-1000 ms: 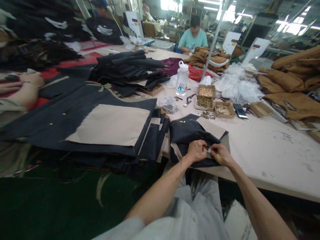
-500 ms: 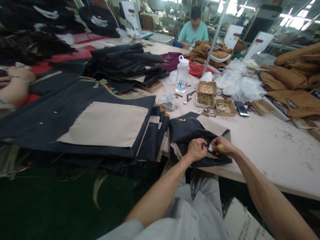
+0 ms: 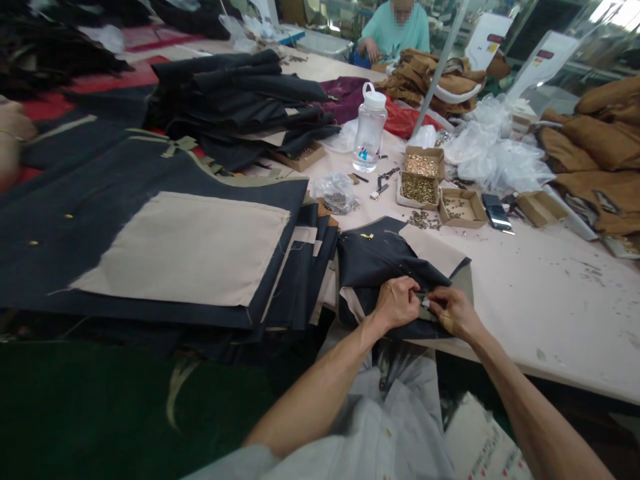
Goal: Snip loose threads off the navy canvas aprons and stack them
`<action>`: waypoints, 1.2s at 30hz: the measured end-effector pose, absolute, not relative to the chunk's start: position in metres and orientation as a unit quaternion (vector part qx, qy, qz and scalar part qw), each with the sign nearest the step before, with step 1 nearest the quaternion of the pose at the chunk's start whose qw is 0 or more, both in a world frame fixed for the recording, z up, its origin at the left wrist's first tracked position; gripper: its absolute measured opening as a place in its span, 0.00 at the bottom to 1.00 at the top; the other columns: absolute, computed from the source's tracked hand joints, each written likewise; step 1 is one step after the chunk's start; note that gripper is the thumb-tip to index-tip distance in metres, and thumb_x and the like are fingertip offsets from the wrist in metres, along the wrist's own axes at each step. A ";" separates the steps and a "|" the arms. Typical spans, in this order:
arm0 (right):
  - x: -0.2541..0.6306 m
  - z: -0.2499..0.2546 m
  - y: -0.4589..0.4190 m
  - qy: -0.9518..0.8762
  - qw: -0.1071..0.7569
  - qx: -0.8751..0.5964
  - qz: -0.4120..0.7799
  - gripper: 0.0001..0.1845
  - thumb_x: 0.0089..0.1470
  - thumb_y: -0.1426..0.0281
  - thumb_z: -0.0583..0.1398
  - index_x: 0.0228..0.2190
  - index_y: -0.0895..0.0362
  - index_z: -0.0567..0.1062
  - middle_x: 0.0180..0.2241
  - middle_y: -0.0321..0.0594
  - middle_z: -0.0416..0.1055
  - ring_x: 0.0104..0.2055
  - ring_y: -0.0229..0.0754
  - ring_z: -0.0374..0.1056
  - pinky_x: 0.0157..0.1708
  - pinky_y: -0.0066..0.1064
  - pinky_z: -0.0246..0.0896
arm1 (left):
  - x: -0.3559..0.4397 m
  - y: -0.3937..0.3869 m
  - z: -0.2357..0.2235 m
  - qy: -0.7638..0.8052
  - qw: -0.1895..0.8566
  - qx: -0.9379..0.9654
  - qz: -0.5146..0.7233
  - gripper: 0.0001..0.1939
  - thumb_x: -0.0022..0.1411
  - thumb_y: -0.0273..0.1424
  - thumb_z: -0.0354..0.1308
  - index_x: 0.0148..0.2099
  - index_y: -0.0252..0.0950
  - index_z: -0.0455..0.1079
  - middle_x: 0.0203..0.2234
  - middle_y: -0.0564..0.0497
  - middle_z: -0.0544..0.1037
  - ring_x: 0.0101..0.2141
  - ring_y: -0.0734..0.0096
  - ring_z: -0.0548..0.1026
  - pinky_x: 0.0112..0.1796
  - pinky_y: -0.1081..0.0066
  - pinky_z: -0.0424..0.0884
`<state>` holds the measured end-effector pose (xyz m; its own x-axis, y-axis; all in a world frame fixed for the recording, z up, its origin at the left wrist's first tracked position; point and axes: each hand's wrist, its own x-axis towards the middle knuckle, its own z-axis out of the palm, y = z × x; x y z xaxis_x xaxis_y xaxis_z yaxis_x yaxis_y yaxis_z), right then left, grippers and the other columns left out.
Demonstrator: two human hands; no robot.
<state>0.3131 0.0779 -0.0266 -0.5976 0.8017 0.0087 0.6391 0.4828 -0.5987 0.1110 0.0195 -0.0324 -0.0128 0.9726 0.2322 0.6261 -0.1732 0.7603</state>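
Observation:
A folded dark navy fabric piece [image 3: 373, 259] with a beige patch [image 3: 433, 248] lies at the table's front edge. My left hand [image 3: 399, 303] is closed on the navy fabric, knuckles up. Close on its right, my right hand [image 3: 454, 312] pinches at the fabric's opening. A small white thing [image 3: 426, 302] shows at its fingertips, too small to name. A little yellow tab [image 3: 367, 236] sits on the fabric's far part.
Left lies a stack of navy panels, the top one with a beige pocket piece [image 3: 195, 247]. Beyond stand a water bottle [image 3: 369, 130], boxes of small metal parts [image 3: 419, 189] and a phone [image 3: 496, 212]. A co-worker [image 3: 397, 30] sits across; another person's hand [image 3: 13, 137] is far left.
My view has tilted down and shifted slightly. My right hand has moved a little away from the left, still pinching. The co-worker across has raised a hand.

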 end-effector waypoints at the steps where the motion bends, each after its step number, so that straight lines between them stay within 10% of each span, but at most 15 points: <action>1: 0.313 -0.028 0.077 -0.854 0.152 -0.418 0.270 0.11 0.53 0.68 0.59 0.32 0.55 0.82 0.33 0.45 0.79 0.34 0.49 0.74 0.39 0.36 0.67 | 0.111 0.020 -0.033 0.600 0.225 0.666 0.381 0.12 0.59 0.22 0.55 0.42 0.35 0.77 0.36 0.47 0.82 0.38 0.64 0.79 0.43 0.68 0.74; 36: 0.322 -0.023 0.081 -0.886 0.108 -0.342 0.295 0.06 0.58 0.70 0.56 0.35 0.56 0.74 0.29 0.40 0.71 0.31 0.43 0.67 0.34 0.32 0.58 | 0.116 0.021 -0.038 0.599 0.195 0.663 0.405 0.12 0.56 0.22 0.57 0.41 0.34 0.78 0.36 0.47 0.83 0.37 0.63 0.80 0.41 0.67 0.75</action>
